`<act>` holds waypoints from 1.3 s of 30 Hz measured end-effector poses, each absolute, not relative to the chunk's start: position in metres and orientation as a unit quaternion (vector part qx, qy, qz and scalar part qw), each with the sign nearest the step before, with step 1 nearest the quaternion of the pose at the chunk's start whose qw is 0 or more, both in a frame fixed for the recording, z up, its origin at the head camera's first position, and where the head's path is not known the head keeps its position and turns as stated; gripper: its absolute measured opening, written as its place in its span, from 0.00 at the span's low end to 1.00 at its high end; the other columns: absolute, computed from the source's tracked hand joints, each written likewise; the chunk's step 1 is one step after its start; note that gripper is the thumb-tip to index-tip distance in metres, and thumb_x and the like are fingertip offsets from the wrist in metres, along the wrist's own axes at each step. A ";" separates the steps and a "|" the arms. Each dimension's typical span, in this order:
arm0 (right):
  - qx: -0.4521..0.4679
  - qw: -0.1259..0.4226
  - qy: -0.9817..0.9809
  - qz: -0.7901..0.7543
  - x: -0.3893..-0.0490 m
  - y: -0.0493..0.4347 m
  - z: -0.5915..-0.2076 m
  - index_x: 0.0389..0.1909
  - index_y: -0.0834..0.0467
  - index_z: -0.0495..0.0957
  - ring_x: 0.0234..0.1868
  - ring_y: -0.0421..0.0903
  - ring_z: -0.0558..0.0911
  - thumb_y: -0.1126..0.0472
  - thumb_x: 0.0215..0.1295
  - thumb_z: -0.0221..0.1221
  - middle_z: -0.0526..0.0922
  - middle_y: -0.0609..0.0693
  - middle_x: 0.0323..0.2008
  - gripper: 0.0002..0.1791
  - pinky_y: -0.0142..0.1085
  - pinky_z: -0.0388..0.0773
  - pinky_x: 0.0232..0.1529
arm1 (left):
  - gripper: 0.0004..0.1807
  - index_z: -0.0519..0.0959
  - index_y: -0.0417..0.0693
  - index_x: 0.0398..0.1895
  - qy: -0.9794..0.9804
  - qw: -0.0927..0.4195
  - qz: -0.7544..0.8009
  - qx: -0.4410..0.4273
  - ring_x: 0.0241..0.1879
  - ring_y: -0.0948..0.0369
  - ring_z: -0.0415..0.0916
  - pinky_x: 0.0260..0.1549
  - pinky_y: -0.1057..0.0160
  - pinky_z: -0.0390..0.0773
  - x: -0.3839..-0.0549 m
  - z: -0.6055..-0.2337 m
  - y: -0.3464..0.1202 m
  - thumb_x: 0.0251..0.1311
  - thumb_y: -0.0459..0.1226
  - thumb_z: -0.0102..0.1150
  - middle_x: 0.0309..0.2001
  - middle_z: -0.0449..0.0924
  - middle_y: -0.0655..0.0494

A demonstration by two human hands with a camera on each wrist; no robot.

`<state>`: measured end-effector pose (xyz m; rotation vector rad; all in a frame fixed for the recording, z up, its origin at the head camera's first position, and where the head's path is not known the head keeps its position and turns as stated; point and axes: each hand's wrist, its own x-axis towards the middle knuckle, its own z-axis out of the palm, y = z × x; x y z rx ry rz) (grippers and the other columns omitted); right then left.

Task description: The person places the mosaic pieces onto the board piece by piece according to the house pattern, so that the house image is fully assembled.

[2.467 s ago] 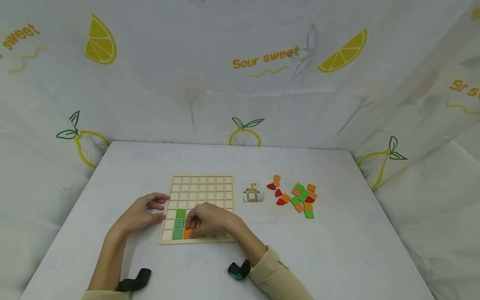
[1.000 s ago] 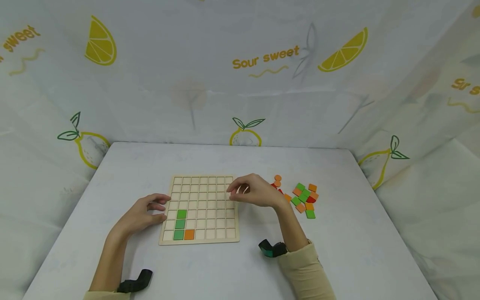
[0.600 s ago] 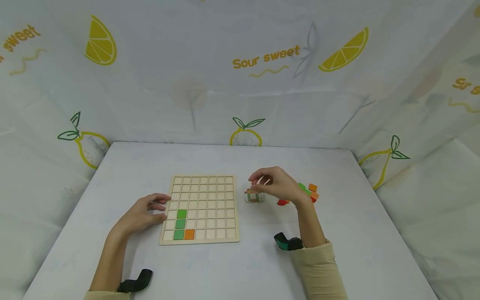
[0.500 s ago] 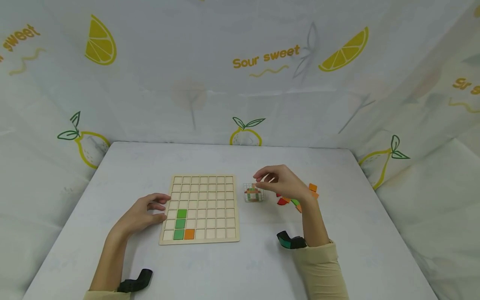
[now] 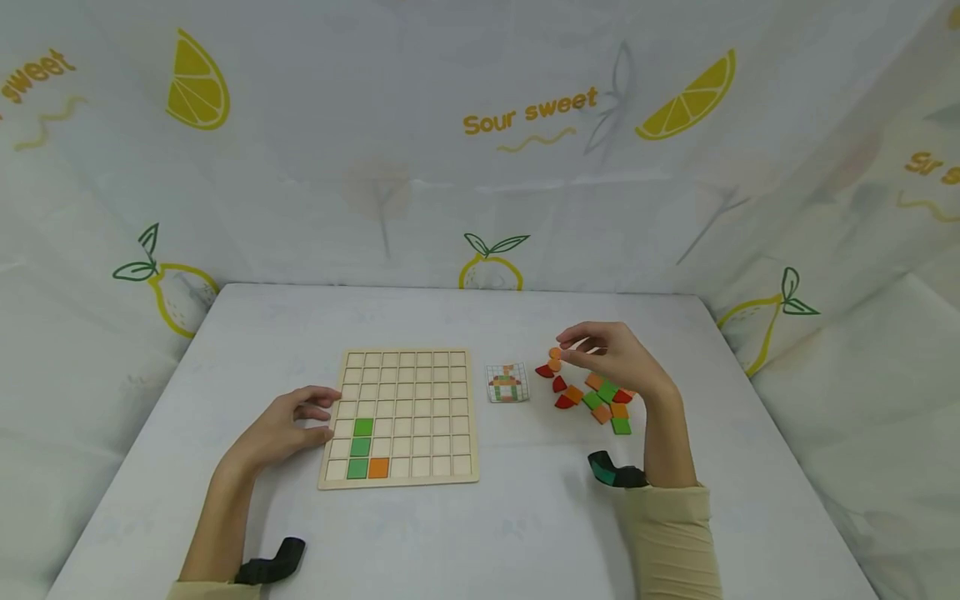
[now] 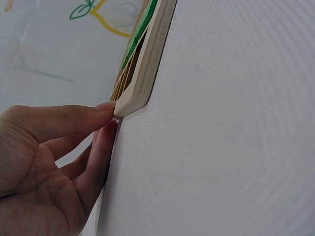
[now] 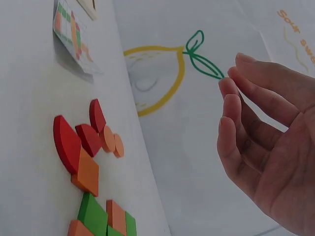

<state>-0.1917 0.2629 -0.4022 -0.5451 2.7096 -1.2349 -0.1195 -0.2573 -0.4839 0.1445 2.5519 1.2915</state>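
In the head view a wooden grid board (image 5: 442, 406) lies flat, with green square tiles (image 5: 360, 447) in a column and an orange square tile (image 5: 378, 468) beside the lowest one. My left hand (image 5: 288, 425) rests at the board's left edge, thumb and fingertips touching its side; the left wrist view has the thumb at the edge of the board (image 6: 152, 64). My right hand (image 5: 618, 358) hovers over the loose pieces, fingers loosely bent. Nothing shows between its fingers in the right wrist view. Under it lie orange round pieces (image 5: 555, 365), red quarter-circle pieces (image 5: 564, 402) and green square tiles (image 5: 621, 426).
Between the board and the loose pieces lies a small pattern card (image 5: 507, 383) with a coloured grid picture. The white table (image 5: 450, 542) runs back to a curtain (image 5: 337, 167) printed with lemons. Black wrist cameras (image 5: 272, 562) sit on both wrists.
My right hand has left the orange tile on the board and moved right, past the card, to over the loose pieces. The left hand has stayed at the board's edge.
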 end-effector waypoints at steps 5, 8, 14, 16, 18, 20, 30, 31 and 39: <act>-0.158 0.048 0.907 -0.387 -0.191 0.283 -0.406 0.53 0.58 0.88 0.47 0.50 0.88 0.57 0.75 0.68 0.91 0.56 0.52 0.12 0.31 0.85 0.48 | 0.32 0.77 0.41 0.71 0.882 0.138 0.448 0.049 0.58 0.53 0.81 0.51 0.68 0.78 -0.120 -0.484 -0.256 0.62 0.32 0.74 0.62 0.84 0.43; -0.144 0.050 0.909 -0.389 -0.190 0.296 -0.409 0.54 0.59 0.87 0.47 0.49 0.88 0.57 0.76 0.67 0.91 0.58 0.52 0.13 0.34 0.87 0.46 | 0.32 0.77 0.41 0.71 0.882 0.140 0.448 0.048 0.58 0.53 0.80 0.51 0.67 0.78 -0.120 -0.484 -0.256 0.62 0.32 0.74 0.62 0.84 0.44; -0.121 0.053 0.913 -0.385 -0.189 0.322 -0.416 0.57 0.65 0.85 0.47 0.45 0.87 0.56 0.77 0.65 0.90 0.61 0.52 0.18 0.34 0.87 0.47 | 0.33 0.76 0.39 0.71 0.880 0.138 0.450 0.056 0.58 0.52 0.81 0.49 0.68 0.78 -0.118 -0.484 -0.258 0.63 0.32 0.74 0.62 0.84 0.41; -0.112 0.058 0.914 -0.385 -0.189 0.331 -0.419 0.58 0.65 0.84 0.48 0.47 0.88 0.56 0.78 0.65 0.90 0.62 0.53 0.19 0.30 0.85 0.48 | 0.33 0.76 0.39 0.71 0.881 0.137 0.449 0.056 0.57 0.53 0.81 0.49 0.68 0.78 -0.118 -0.484 -0.257 0.63 0.33 0.74 0.62 0.84 0.41; -0.103 0.065 0.913 -0.389 -0.190 0.340 -0.422 0.60 0.66 0.84 0.49 0.49 0.89 0.56 0.78 0.65 0.90 0.63 0.54 0.20 0.28 0.83 0.49 | 0.33 0.76 0.40 0.71 0.882 0.137 0.448 0.053 0.57 0.53 0.81 0.50 0.67 0.78 -0.118 -0.484 -0.257 0.63 0.32 0.74 0.61 0.84 0.42; -0.095 0.076 0.910 -0.396 -0.191 0.348 -0.427 0.61 0.67 0.83 0.49 0.50 0.91 0.56 0.78 0.65 0.89 0.65 0.55 0.20 0.27 0.83 0.49 | 0.32 0.76 0.40 0.71 0.882 0.138 0.447 0.053 0.58 0.53 0.81 0.52 0.66 0.78 -0.119 -0.484 -0.257 0.63 0.33 0.74 0.61 0.84 0.42; -0.062 0.126 0.896 -0.421 -0.197 0.383 -0.450 0.65 0.67 0.81 0.48 0.39 0.89 0.57 0.78 0.65 0.88 0.68 0.59 0.23 0.32 0.87 0.49 | 0.33 0.76 0.40 0.71 0.884 0.139 0.443 0.050 0.57 0.53 0.81 0.52 0.64 0.78 -0.119 -0.484 -0.257 0.63 0.33 0.74 0.61 0.84 0.42; -0.059 0.131 0.895 -0.421 -0.198 0.386 -0.452 0.65 0.67 0.80 0.48 0.38 0.89 0.57 0.77 0.65 0.88 0.68 0.59 0.23 0.32 0.87 0.49 | 0.32 0.76 0.40 0.71 0.885 0.138 0.443 0.050 0.57 0.53 0.81 0.51 0.65 0.78 -0.119 -0.485 -0.257 0.63 0.32 0.74 0.61 0.84 0.42; -0.059 0.152 0.901 -0.403 -0.202 0.398 -0.464 0.67 0.64 0.81 0.46 0.32 0.84 0.56 0.75 0.68 0.85 0.67 0.64 0.25 0.30 0.83 0.48 | 0.32 0.77 0.41 0.71 0.885 0.137 0.443 0.053 0.57 0.54 0.81 0.51 0.66 0.78 -0.119 -0.485 -0.258 0.63 0.32 0.74 0.60 0.85 0.42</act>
